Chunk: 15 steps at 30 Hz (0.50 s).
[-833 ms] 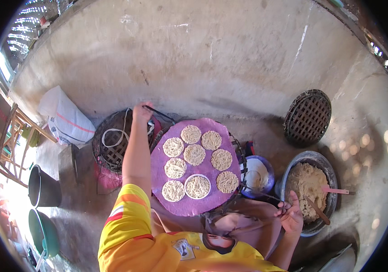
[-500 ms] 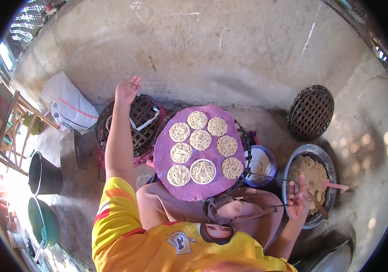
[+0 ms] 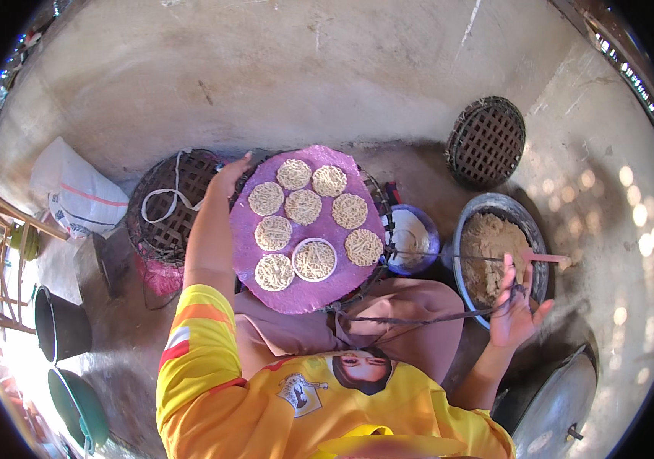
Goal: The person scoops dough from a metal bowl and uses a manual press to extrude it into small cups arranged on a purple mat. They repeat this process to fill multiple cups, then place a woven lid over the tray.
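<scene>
A round woven tray rests on my lap, covered by a purple sheet. Several flat discs of noodle-like strands lie on it; a white ring surrounds one near the front. My left hand is at the tray's upper left rim, fingers stretched out; I cannot tell how firmly it touches. Off to the right, my right hand has a dark cord caught among its fingers, which are partly spread. Two strands of the cord run tight from that hand to the tray's right and front edges.
Left of the tray stands a dark lattice basket with a white cord on top. A basin of dough-like mash with a pink-handled tool and a blue-rimmed bowl sit right. A lattice lid leans against the wall.
My left hand has come down from above the lattice basket to the tray's rim. My right hand has moved right, drawing the cord out tight. The whole view has shifted.
</scene>
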Each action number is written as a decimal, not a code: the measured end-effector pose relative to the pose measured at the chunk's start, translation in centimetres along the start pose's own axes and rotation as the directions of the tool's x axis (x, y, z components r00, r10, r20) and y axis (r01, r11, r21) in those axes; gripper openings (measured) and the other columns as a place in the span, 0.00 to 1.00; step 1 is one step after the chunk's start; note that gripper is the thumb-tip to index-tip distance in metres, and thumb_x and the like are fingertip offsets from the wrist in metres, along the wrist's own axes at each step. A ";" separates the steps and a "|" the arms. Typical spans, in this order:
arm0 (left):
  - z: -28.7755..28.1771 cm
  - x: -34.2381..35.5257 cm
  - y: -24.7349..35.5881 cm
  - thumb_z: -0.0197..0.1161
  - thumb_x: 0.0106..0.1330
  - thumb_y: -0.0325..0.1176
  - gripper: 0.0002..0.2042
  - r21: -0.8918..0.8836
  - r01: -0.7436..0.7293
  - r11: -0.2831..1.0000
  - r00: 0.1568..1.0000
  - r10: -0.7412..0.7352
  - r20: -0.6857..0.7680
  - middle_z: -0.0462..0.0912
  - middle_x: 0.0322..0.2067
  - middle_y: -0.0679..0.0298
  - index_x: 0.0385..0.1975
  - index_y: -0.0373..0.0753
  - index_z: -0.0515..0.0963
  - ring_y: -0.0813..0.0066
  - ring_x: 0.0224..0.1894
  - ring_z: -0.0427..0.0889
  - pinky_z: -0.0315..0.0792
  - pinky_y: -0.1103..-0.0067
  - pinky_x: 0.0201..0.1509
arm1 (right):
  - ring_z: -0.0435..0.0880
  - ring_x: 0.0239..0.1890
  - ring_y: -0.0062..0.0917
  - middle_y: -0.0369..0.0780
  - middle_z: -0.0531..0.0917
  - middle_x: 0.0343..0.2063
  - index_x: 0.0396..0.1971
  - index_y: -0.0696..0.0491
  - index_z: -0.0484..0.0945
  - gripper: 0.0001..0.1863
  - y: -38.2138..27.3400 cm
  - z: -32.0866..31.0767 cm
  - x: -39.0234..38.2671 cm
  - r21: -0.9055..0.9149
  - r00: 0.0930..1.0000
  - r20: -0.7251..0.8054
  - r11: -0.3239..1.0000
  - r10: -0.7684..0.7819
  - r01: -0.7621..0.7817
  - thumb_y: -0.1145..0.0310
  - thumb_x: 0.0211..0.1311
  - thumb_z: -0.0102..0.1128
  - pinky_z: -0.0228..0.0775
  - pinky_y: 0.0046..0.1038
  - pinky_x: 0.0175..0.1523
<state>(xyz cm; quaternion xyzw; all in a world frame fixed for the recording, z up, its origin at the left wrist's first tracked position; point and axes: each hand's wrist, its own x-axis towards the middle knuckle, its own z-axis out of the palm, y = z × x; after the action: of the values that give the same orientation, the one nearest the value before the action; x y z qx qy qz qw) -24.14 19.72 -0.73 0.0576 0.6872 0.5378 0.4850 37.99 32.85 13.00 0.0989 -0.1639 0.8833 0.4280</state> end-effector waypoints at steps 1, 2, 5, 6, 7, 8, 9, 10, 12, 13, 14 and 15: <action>-0.3 0.0 0.1 0.55 0.60 0.57 0.32 -0.130 0.060 0.990 0.997 -0.052 0.064 0.70 0.54 0.56 0.54 0.34 0.68 0.68 0.58 0.66 0.60 0.71 0.60 | 0.53 0.65 0.47 0.55 0.32 0.65 0.65 0.48 0.47 0.42 -0.4 0.7 0.0 0.077 0.998 -0.002 0.995 -0.056 0.056 0.45 0.57 0.52 0.50 0.50 0.63; -0.7 -0.2 0.1 0.55 0.60 0.53 0.30 -0.080 0.008 0.997 1.000 -0.007 0.012 0.71 0.53 0.58 0.53 0.35 0.68 0.70 0.57 0.66 0.61 0.72 0.60 | 0.46 0.66 0.48 0.54 0.32 0.65 0.66 0.45 0.45 0.42 -0.6 1.4 0.1 -0.122 0.989 -0.075 0.986 -0.124 0.114 0.45 0.56 0.54 0.48 0.54 0.63; -1.5 -1.2 -0.8 0.56 0.63 0.45 0.23 -0.037 -0.162 0.986 0.987 0.161 -0.013 0.70 0.53 0.64 0.54 0.38 0.69 0.73 0.56 0.66 0.61 0.74 0.60 | 0.45 0.66 0.51 0.54 0.33 0.65 0.66 0.41 0.44 0.43 -0.3 2.8 1.6 -0.436 0.993 0.112 0.896 -0.032 0.078 0.44 0.55 0.54 0.46 0.59 0.61; -1.8 -1.7 -1.5 0.55 0.64 0.42 0.22 -0.054 -0.206 0.977 0.977 0.209 0.044 0.67 0.55 0.65 0.55 0.39 0.68 0.74 0.57 0.65 0.61 0.74 0.60 | 0.44 0.66 0.53 0.53 0.35 0.65 0.66 0.37 0.43 0.44 -0.1 3.0 2.3 -0.442 0.990 0.138 0.894 -0.016 0.076 0.43 0.54 0.55 0.48 0.62 0.59; -2.1 -2.1 -2.1 0.54 0.65 0.39 0.20 -0.090 -0.235 0.968 0.967 0.242 0.079 0.65 0.57 0.67 0.55 0.40 0.67 0.74 0.58 0.63 0.60 0.74 0.61 | 0.45 0.65 0.53 0.52 0.36 0.65 0.66 0.38 0.43 0.44 0.2 3.0 3.2 -0.454 0.991 0.135 0.889 0.009 0.054 0.44 0.54 0.56 0.50 0.61 0.58; -2.3 -2.3 -2.7 0.53 0.65 0.34 0.18 -0.127 -0.254 0.959 0.964 0.262 0.046 0.68 0.55 0.65 0.55 0.39 0.67 0.73 0.56 0.65 0.61 0.73 0.60 | 0.46 0.65 0.53 0.52 0.37 0.65 0.66 0.38 0.43 0.44 0.4 2.9 4.2 -0.454 0.990 0.133 0.891 0.036 0.029 0.44 0.54 0.56 0.52 0.61 0.57; -2.4 -2.6 -3.2 0.53 0.65 0.33 0.18 -0.140 -0.264 0.954 0.957 0.278 0.087 0.69 0.54 0.65 0.55 0.38 0.68 0.73 0.56 0.66 0.61 0.73 0.60 | 0.47 0.65 0.54 0.52 0.38 0.65 0.66 0.38 0.43 0.44 0.5 2.8 5.1 -0.455 0.990 0.126 0.891 0.057 0.006 0.45 0.54 0.56 0.54 0.60 0.57; -2.5 -2.9 -3.8 0.53 0.65 0.33 0.18 -0.162 -0.273 0.948 0.949 0.293 0.116 0.70 0.53 0.64 0.55 0.38 0.68 0.72 0.55 0.67 0.62 0.73 0.59 | 0.59 0.61 0.52 0.50 0.42 0.66 0.65 0.39 0.44 0.43 0.5 2.9 5.8 -0.455 0.999 -0.001 0.889 0.054 -0.049 0.49 0.54 0.59 0.63 0.53 0.55; -2.7 -3.8 -4.9 0.52 0.64 0.27 0.16 -0.200 -0.310 0.929 0.940 0.332 0.084 0.75 0.48 0.61 0.52 0.34 0.70 0.71 0.49 0.72 0.65 0.75 0.55 | 0.68 0.53 0.47 0.51 0.46 0.64 0.65 0.38 0.41 0.45 0.3 3.1 7.4 -0.651 1.000 -0.018 0.758 0.016 -0.024 0.52 0.54 0.60 0.69 0.47 0.51; -2.6 -4.4 -5.6 0.54 0.63 0.26 0.16 -0.250 -0.307 0.919 0.943 0.329 0.052 0.76 0.45 0.61 0.51 0.33 0.70 0.71 0.47 0.73 0.67 0.74 0.53 | 0.73 0.49 0.45 0.52 0.48 0.64 0.66 0.37 0.40 0.45 0.4 3.1 8.3 -0.734 1.000 -0.013 0.679 -0.005 -0.006 0.53 0.54 0.61 0.72 0.44 0.49; -2.3 -5.2 -6.5 0.54 0.63 0.26 0.16 -0.258 -0.330 0.908 0.943 0.329 -0.048 0.76 0.45 0.61 0.50 0.32 0.70 0.71 0.47 0.74 0.67 0.75 0.52 | 0.77 0.44 0.40 0.52 0.53 0.62 0.66 0.37 0.38 0.46 0.1 3.6 9.0 -0.694 1.000 -0.025 0.720 -0.011 -0.009 0.55 0.54 0.61 0.75 0.38 0.45; -1.7 -6.0 -7.7 0.54 0.62 0.26 0.16 -0.285 -0.364 0.887 0.931 0.349 -0.104 0.76 0.44 0.61 0.50 0.32 0.70 0.71 0.46 0.74 0.67 0.75 0.52 | 0.75 0.48 0.40 0.53 0.54 0.62 0.65 0.38 0.40 0.43 0.0 4.0 9.9 -0.676 1.000 0.004 0.737 0.023 -0.015 0.57 0.56 0.60 0.74 0.38 0.47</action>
<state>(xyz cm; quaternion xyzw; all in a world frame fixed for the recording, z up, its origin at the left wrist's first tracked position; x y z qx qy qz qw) -18.83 11.69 -3.31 0.0952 0.5872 0.7169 0.3636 32.07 38.57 19.80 -0.0596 -0.4766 0.7673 0.4249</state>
